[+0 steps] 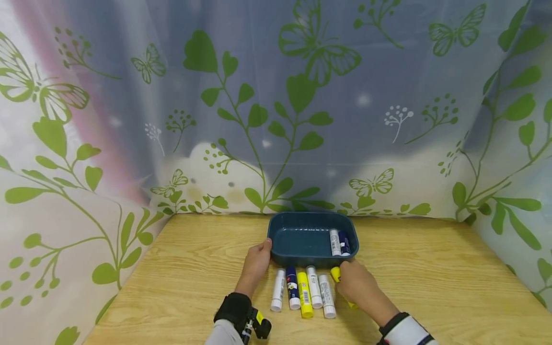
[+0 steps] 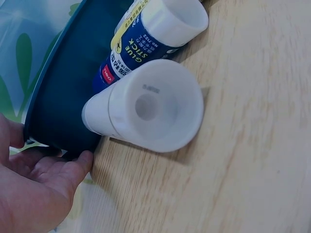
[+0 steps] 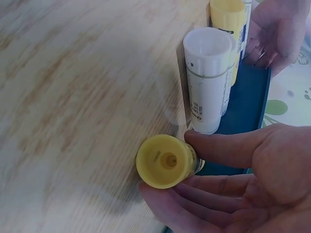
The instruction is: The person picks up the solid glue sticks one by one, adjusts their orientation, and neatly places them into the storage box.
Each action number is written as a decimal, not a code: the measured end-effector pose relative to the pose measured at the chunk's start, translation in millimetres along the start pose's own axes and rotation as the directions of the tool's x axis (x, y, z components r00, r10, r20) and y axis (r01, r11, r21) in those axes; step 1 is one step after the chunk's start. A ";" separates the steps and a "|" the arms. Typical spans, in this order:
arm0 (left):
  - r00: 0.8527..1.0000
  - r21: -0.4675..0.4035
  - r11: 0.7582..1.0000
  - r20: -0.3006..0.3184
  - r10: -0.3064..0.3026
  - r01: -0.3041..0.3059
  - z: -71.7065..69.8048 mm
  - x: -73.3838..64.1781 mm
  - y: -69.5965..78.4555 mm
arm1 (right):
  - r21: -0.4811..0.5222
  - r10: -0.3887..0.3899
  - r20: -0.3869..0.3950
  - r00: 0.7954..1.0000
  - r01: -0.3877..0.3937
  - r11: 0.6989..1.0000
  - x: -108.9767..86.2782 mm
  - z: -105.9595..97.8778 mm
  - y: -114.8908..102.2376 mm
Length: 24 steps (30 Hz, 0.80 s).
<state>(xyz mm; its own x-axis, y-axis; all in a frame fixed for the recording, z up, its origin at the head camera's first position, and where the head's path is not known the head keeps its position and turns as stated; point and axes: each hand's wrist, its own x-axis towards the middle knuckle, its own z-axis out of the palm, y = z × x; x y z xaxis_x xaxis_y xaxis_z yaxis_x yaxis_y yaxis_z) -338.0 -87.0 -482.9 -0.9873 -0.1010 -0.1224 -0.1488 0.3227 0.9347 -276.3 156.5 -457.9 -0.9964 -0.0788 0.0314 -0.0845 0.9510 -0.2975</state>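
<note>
My left hand holds the left end of a dark teal plastic box, thumb at the rim and fingers against its underside. Between the thumb and fingers of my right hand is a yellow glue stick, pinched close to the box's front right corner. In the head view that hand hides most of the stick. A row of glue sticks lies in front of the box: a yellow one, a dark blue one and several white ones, such as the leftmost.
Inside the box, at its right end, a white glue stick and a dark blue one lie side by side. Everything sits on a wood-grain table. A curtain printed with leaves and butterflies hangs behind and along both sides.
</note>
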 end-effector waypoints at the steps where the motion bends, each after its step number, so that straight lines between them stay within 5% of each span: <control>1: 1.000 -0.002 1.000 -0.001 0.001 -0.001 -0.1 0.1 -0.1 | -0.001 -0.002 -0.005 1.000 0.002 1.000 0.2 0.4 0.3; 24: 1.000 0.013 1.000 -0.012 0.028 -0.028 0.0 0.0 -1.4 | 0.014 0.003 0.008 1.000 -0.003 1.000 -1.2 -7.0 -1.4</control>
<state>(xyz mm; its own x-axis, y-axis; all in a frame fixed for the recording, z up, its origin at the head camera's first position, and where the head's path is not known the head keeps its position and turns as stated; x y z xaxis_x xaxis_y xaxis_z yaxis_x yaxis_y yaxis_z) -337.9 -87.4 -484.3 -0.9904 -0.1029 -0.0924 -0.1222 0.3380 0.9332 -275.0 157.4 -450.9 -0.9967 -0.0781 0.0227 -0.0813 0.9470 -0.3109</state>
